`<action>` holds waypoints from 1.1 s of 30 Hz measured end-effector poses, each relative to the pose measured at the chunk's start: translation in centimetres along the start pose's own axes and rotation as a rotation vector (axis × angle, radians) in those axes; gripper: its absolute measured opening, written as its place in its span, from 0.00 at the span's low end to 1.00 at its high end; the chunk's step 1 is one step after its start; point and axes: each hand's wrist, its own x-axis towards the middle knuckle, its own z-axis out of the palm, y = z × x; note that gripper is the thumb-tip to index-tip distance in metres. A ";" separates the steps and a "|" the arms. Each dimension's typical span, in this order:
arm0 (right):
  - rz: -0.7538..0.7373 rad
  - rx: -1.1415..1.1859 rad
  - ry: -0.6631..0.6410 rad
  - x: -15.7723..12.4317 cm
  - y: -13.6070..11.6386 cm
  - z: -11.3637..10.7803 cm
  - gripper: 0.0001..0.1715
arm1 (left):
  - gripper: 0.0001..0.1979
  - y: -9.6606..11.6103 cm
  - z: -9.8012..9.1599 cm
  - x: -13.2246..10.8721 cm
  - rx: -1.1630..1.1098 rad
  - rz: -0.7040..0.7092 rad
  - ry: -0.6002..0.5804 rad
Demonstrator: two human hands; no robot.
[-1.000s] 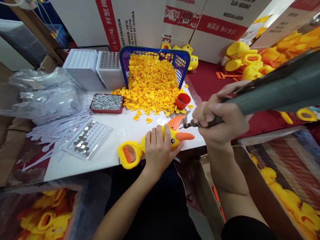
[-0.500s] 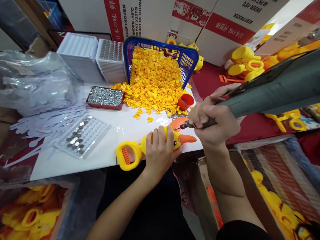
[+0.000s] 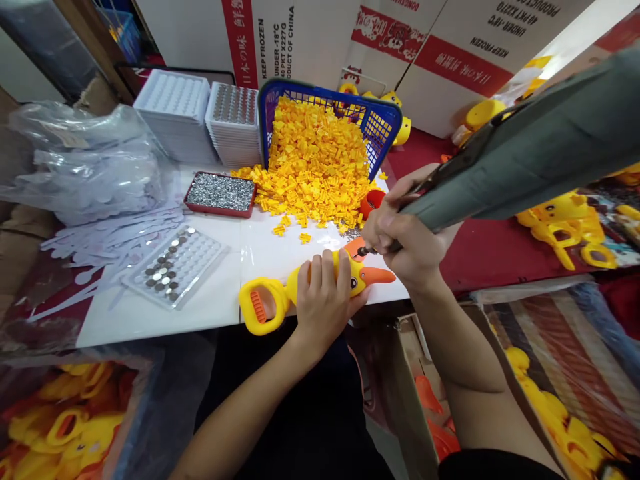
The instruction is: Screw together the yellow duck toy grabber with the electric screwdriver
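Pinning a yellow duck toy [image 3: 350,275] flat near the 6 o'clock edge of the white counter [image 3: 200,313], the left hand [image 3: 323,303] lies over its body with fingers curled across the top, a grasping grip; the ring handle [image 3: 260,307] pokes out at 9 o'clock from that hand and the orange beak [image 3: 377,274] at 3 o'clock. The right hand [image 3: 405,240] is clenched around a grey power screwdriver [image 3: 520,157], whose bit tip [image 3: 361,252] touches the toy just behind the beak. As a judgement, this toy is mid-fastening: the driver is seated on it and the toy is not yet released. Bins at 7 and 4 o'clock hold many more yellow ducks, though I cannot tell which are finished.

Further out at 9 o'clock a clear blister tray [image 3: 175,267] holds a few button cells, most pockets bare. Beyond it, a red tray of screws [image 3: 220,193], a small red cup [image 3: 373,200] and a blue basket [image 3: 385,127] spilling yellow plastic parts toward 12 o'clock. Stacked white trays [image 3: 175,113] stand left of the basket.

Farthest, cardboard cartons [image 3: 300,40] read "KEEP FROZEN", "UNDER -18°C", "PRODUCT OF CHINA", with Chinese characters on red bands
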 end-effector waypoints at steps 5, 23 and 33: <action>0.094 0.085 -0.137 0.4 -0.3 0.0 0.14 | 0.34 0.3 0.0 -0.3 -0.011 -0.008 -0.020; -0.022 0.178 0.381 -0.8 -6.8 -6.6 0.12 | 0.26 -4.8 -3.4 2.3 0.328 0.185 -0.138; -0.052 0.198 0.328 -1.5 -6.3 -6.3 0.10 | 0.29 -4.4 -1.3 -4.0 0.034 0.318 -0.093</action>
